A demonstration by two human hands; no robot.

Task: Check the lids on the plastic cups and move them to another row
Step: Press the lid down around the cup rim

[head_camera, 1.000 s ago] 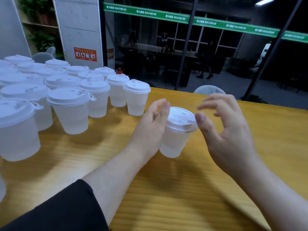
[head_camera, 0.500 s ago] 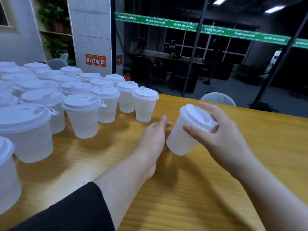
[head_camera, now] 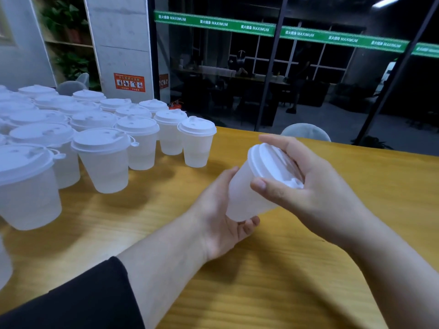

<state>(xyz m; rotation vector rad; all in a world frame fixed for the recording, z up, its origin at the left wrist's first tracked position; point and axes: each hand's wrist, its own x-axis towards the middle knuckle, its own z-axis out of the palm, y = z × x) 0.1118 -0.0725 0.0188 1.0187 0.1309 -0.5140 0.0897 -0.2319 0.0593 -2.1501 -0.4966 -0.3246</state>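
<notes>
I note the lidded cups [head_camera: 99,160] standing in rows on the table [head_camera: 356,210] at far left. Right of them, above the table, one tilted cup [head_camera: 244,198] sits between left hand [head_camera: 218,217] below and right hand [head_camera: 316,186] over its lid [head_camera: 270,162].

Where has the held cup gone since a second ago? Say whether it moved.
Yes. The cup has left the table, lifted and tilted in both hands, farther right of the cup rows.

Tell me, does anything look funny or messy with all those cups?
No spill or damage shows. One cup is off the table and tipped sideways, its lid toward the right hand gripping it, while the left hand cups its bottom. The other cups stand upright with lids on.
</notes>
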